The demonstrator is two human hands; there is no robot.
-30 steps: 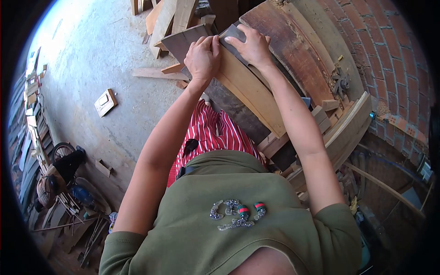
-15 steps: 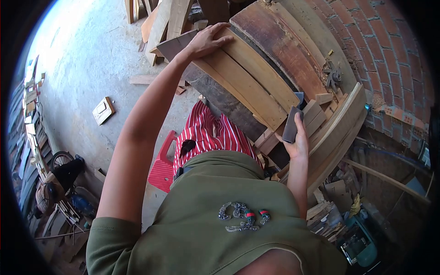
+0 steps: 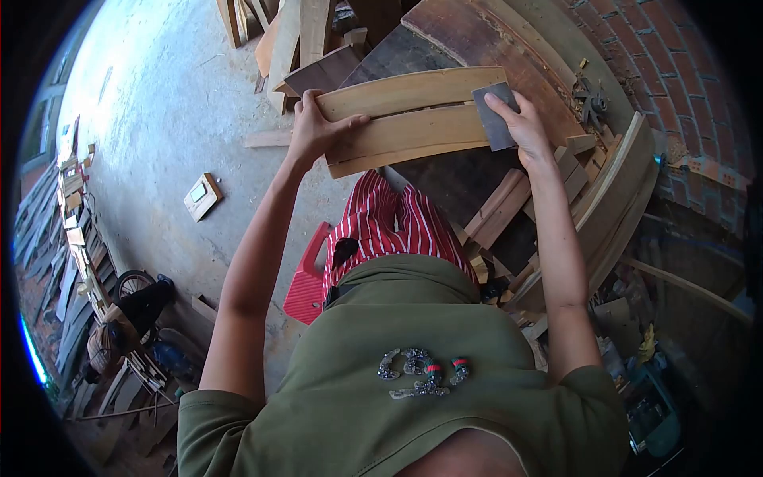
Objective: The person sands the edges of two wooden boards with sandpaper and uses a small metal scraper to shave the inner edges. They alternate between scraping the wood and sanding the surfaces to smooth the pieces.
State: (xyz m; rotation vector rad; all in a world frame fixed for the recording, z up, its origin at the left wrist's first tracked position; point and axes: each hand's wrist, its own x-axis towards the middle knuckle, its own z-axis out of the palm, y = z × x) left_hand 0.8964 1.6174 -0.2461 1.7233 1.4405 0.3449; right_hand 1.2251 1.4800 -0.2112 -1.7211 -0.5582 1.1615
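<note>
glittery emblem (image 3: 424,372) on green shirt (image 3: 397,326), characters not clearly readable

Boards (image 3: 413,133) beyond knees (image 3: 388,203), block (image 3: 203,197) on floor (image 3: 167,135) left, wall (image 3: 671,79) right

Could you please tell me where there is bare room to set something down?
The concrete floor is bare between the small wooden block and the red stool, and beyond that block. It is crowded at the left-hand wood pile and among the offcuts on the right.
</note>
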